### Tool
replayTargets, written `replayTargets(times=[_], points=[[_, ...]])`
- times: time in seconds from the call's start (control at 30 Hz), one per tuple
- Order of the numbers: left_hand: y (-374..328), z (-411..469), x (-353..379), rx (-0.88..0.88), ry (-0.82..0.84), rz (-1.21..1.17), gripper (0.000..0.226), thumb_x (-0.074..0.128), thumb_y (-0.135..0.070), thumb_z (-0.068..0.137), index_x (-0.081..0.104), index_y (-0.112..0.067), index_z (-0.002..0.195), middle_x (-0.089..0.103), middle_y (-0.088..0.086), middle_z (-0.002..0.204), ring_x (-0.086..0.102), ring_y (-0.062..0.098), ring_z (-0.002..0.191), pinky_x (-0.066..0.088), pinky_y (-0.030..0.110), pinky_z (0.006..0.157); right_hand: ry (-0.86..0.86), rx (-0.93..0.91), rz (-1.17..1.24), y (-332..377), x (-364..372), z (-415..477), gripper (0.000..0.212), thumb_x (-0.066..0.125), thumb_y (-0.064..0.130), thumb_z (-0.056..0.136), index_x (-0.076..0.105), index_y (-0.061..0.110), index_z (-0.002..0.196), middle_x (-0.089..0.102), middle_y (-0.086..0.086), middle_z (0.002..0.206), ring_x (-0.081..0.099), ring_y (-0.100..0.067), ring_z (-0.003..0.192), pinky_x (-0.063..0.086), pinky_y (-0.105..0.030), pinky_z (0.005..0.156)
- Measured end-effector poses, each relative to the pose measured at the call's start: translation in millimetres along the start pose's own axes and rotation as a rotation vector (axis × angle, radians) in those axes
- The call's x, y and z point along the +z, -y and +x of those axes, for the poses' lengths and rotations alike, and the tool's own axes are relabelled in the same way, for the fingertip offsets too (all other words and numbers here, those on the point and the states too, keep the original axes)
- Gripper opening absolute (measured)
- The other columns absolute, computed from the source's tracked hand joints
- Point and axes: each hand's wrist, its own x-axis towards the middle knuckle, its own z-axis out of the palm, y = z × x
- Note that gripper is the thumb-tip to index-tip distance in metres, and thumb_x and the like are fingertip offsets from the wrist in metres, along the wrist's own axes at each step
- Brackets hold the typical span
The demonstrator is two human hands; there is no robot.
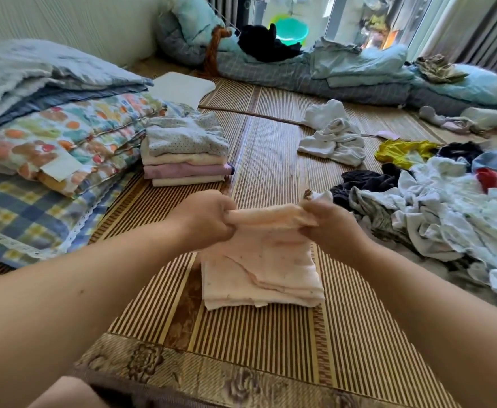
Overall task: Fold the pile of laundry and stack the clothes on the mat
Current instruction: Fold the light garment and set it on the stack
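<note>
pale peach cloth (259, 257), striped tan mat (270, 334), floral quilt (64, 136), green basin (292, 30)

Home bedroom, floor-level sleeping area. Woven bamboo mat (270, 160) underfoot, folded floral quilt (73, 136) and plaid pillow (20, 219) at left, rumpled bedding (359, 75) along far wall, curtained window far right, loose laundry pile (441, 213) right.

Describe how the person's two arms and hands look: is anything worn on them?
Both forearms are bare, with no sleeve in view. The left hand and the right hand wear no glove, and no ring, watch or bracelet shows on the visible parts. The fingers are partly hidden, so small rings cannot be excluded.
</note>
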Motion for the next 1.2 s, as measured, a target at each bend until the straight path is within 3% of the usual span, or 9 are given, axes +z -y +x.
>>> replayTargets(times=[0.07,0.27,0.37,0.43,0.57,0.7,0.93,1.1,1.2], points=[[-15.3,-21.5,5.1,0.123,0.076,0.089,0.017,0.069,-0.030,0.079,0.056,-0.034,0.069,0.053,-0.014,0.085,0.052,0.004,0.075,0.044,0.024,0.063,-0.019,-0.145,-0.260,-6.7,0.4,-28.5,0.012,0.058,0.013,0.094,0.069,0.010,0.099,0.065,0.000,0.101,0.061,-0.015,0.090,0.054,-0.029,0.084],[-32.1,-78.5,37.7,0.121,0.459,0.194,0.025,0.058,-0.063,0.081,0.063,-0.038,0.084,0.057,-0.022,0.108,0.055,-0.002,0.090,0.052,0.024,0.082,0.236,-0.041,-0.215,-22.5,16.7,-97.6,0.017,0.058,0.033,0.090,0.073,0.029,0.097,0.062,0.019,0.111,0.055,0.003,0.099,0.045,-0.018,0.091],[-31.9,-80.8,41.5,-0.140,0.389,-0.142,0.026,0.055,-0.058,0.089,0.065,-0.035,0.095,0.065,-0.016,0.091,0.064,0.002,0.078,0.058,0.029,0.071,0.049,0.282,0.158,-18.1,27.5,-90.5,0.035,0.053,0.041,0.093,0.071,0.017,0.075,0.071,0.005,0.078,0.063,-0.012,0.070,0.055,-0.039,0.074],[-29.3,-72.1,45.1,-0.328,0.246,-0.167,0.027,0.056,-0.046,0.093,0.060,-0.028,0.112,0.064,-0.011,0.095,0.066,0.009,0.078,0.058,0.029,0.063,-0.075,0.468,0.188,-13.2,30.9,-73.2,0.034,0.053,0.046,0.094,0.069,0.017,0.100,0.071,0.001,0.093,0.065,-0.017,0.081,0.055,-0.042,0.076],[-21.5,-61.4,44.3,-0.606,0.215,0.230,0.071,0.068,-0.061,0.076,0.047,-0.018,0.128,0.049,0.007,0.125,0.055,0.019,0.098,0.047,0.029,0.073,0.133,0.711,0.167,-6.7,34.7,-53.7,0.056,0.076,0.041,0.078,0.059,0.011,0.123,0.066,-0.005,0.110,0.064,-0.017,0.094,0.055,-0.033,0.079],[-17.6,-55.8,47.9,-0.558,0.293,0.195,0.044,0.064,-0.054,0.078,0.058,-0.021,0.107,0.055,0.002,0.114,0.054,0.019,0.098,0.047,0.030,0.076,0.230,0.653,0.181,-1.3,37.3,-56.9,0.030,0.077,0.024,0.076,0.064,0.016,0.101,0.069,-0.001,0.096,0.069,-0.017,0.087,0.059,-0.038,0.082],[5.7,-29.8,17.2,-0.640,-0.139,-0.951,0.020,0.059,-0.012,0.087,0.055,-0.022,0.104,0.065,0.008,0.099,0.069,0.025,0.081,0.057,0.034,0.055,-0.059,0.413,0.639,16.1,21.6,-31.2,0.023,0.060,0.011,0.091,0.050,0.021,0.110,0.064,-0.009,0.102,0.069,-0.023,0.081,0.060,-0.039,0.068],[41.0,28.9,-26.8,-0.531,-0.556,-0.660,0.022,0.060,-0.008,0.091,0.054,-0.028,0.090,0.063,-0.002,0.092,0.059,0.013,0.077,0.049,0.029,0.063,-0.245,0.289,0.645,59.4,9.6,59.6,0.029,0.065,0.019,0.091,0.043,0.022,0.108,0.063,-0.009,0.096,0.069,-0.014,0.060,0.052,-0.023,0.044],[66.6,71.3,-67.8,-0.509,-0.598,-0.629,0.033,0.055,0.001,0.089,0.063,-0.027,0.072,0.066,-0.002,0.083,0.059,0.017,0.075,0.050,0.028,0.069,-0.273,0.183,0.514,85.3,8.3,129.5,0.014,0.066,0.017,0.089,0.053,0.022,0.087,0.065,-0.007,0.090,0.067,-0.028,0.080,0.058,-0.045,0.068]])
